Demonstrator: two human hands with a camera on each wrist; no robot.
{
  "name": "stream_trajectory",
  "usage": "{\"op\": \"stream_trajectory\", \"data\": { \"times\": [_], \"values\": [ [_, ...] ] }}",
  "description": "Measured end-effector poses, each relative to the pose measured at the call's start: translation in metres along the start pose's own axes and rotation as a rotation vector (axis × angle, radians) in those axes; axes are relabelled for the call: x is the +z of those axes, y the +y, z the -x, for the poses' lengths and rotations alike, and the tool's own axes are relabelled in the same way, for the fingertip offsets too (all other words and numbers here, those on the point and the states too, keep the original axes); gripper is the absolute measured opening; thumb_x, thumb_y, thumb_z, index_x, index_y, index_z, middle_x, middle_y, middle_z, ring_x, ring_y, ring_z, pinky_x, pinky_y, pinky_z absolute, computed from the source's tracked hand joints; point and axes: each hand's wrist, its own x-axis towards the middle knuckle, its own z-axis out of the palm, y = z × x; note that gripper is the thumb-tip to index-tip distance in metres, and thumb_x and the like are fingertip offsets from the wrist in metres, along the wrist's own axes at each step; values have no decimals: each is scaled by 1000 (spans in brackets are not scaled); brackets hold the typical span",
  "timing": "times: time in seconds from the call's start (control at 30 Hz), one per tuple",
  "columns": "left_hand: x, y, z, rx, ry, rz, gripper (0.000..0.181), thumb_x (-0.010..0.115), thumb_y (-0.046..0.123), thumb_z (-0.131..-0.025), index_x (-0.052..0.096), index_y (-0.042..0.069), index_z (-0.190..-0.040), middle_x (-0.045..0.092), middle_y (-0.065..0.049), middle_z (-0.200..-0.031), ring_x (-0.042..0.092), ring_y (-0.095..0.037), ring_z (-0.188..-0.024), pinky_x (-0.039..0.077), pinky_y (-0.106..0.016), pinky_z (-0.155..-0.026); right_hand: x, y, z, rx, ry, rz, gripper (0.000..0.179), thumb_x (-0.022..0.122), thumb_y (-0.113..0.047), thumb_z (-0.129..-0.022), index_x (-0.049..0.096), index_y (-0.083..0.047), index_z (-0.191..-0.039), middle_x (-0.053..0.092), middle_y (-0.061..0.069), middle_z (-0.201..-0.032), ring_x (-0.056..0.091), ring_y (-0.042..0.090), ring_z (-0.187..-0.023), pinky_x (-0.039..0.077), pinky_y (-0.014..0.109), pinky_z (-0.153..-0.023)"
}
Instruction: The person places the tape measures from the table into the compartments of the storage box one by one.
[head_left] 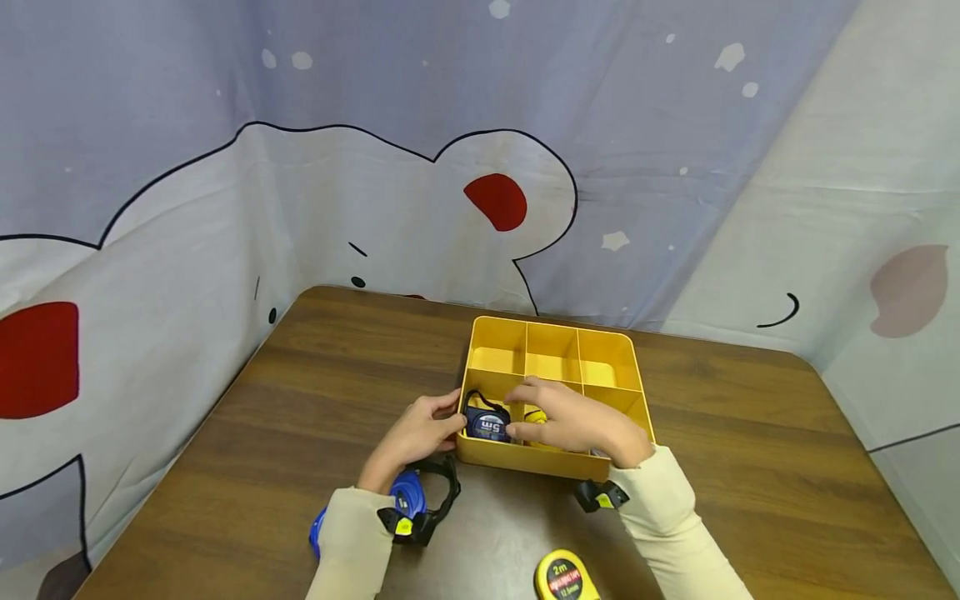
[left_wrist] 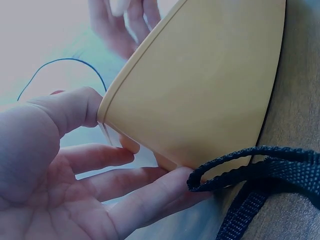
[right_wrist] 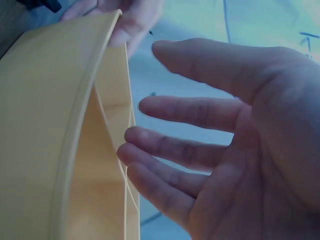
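Observation:
A yellow compartment box (head_left: 517,457) stands on the table. My left hand (head_left: 417,430) holds its near left corner, thumb at the rim and fingers along the outside wall, as the left wrist view (left_wrist: 125,200) shows. In the front left compartment lies a dark blue 5m tape measure (head_left: 487,423) with a black strap. A yellow tape measure (head_left: 536,416) sits in the front middle compartment, partly covered by my right hand (head_left: 573,418). That hand hovers over the box with its fingers spread and nothing between them, seen also in the right wrist view (right_wrist: 200,135).
Near the table's front edge lies a yellow 2m tape measure (head_left: 564,577). A blue tape measure (head_left: 408,492) rests beside my left wrist, and another blue piece (head_left: 316,533) shows past the sleeve. Behind the wooden table (head_left: 360,350) hangs a printed curtain (head_left: 375,67).

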Motion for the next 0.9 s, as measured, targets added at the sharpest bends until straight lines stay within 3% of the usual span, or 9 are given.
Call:
{"op": "stream_trajectory", "data": {
  "times": [0.33,0.57,0.73,0.9],
  "values": [
    [4,1,-5,3,-2,17,54,56,12,-87,39,4,-138,50,-21,-130,60,-28,-100,55,-38,-70,-10,51,64,33,244,-67,40,58,-35,-90,55,-12,-122,53,3,-120,53,26,-108,45,44,-90],
    [4,2,-7,3,-22,46,53,55,12,-89,39,5,-139,49,-22,-130,60,-30,-102,55,-40,-72,-19,92,99,169,399,-157,45,58,-32,-90,48,-10,-128,47,9,-127,51,33,-111,44,49,-90],
    [3,9,-1,-23,-6,41,52,55,11,-89,40,4,-138,50,-22,-129,60,-30,-101,55,-41,-73,-15,116,108,263,410,-233,51,57,-28,-91,41,-2,-131,44,19,-129,47,39,-115,43,52,-90],
    [6,12,4,-32,64,42,49,59,8,-88,46,1,-134,56,-21,-123,62,-27,-96,55,-40,-70,-2,134,108,296,344,-356,56,55,-29,-92,36,2,-135,45,23,-131,49,38,-115,46,47,-89]
  ]
}}
